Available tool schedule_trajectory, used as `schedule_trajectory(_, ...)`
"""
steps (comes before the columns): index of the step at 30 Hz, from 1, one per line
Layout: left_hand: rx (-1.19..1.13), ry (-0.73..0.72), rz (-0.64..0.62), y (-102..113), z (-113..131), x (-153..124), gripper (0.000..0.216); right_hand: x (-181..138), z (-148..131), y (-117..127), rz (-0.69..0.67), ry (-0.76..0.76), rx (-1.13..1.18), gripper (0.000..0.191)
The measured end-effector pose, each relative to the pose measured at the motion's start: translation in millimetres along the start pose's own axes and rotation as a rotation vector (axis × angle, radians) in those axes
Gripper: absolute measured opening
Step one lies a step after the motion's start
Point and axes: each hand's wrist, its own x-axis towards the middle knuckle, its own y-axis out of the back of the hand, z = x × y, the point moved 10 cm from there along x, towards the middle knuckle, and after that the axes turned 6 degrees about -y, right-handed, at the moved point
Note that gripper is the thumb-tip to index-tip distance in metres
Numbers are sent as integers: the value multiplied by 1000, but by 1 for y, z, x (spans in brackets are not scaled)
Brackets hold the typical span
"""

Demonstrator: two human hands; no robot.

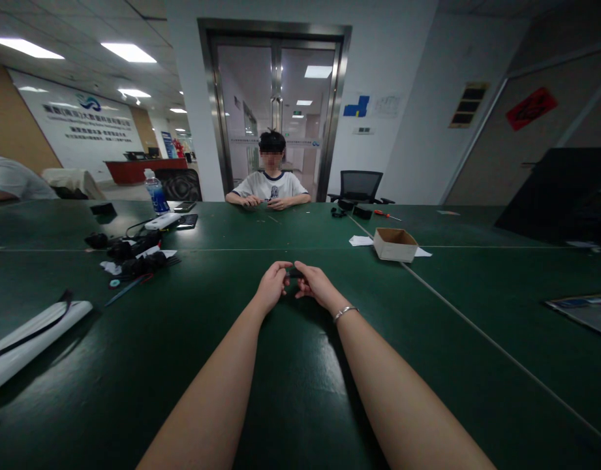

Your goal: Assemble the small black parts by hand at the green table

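Smooth green table [427, 365] | left hand [271, 287], right hand [317, 285] pinch small black part [293, 273]

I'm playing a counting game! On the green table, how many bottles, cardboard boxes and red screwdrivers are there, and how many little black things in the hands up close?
Water bottle: 1
Cardboard box: 1
Red screwdriver: 1
Black part: 1, pinched between the left hand and right hand
Total: 4
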Motion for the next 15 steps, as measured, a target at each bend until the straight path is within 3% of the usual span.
schedule_trajectory(10, -7, 29, 14, 2, -4, 1, 24, -2, -1, -2, -10, 6, -2, 28)
schedule_trajectory(15, -13, -29, -52, -4, 2, 0, 26, -1, -1, -2, -1, 3, -7, 29)
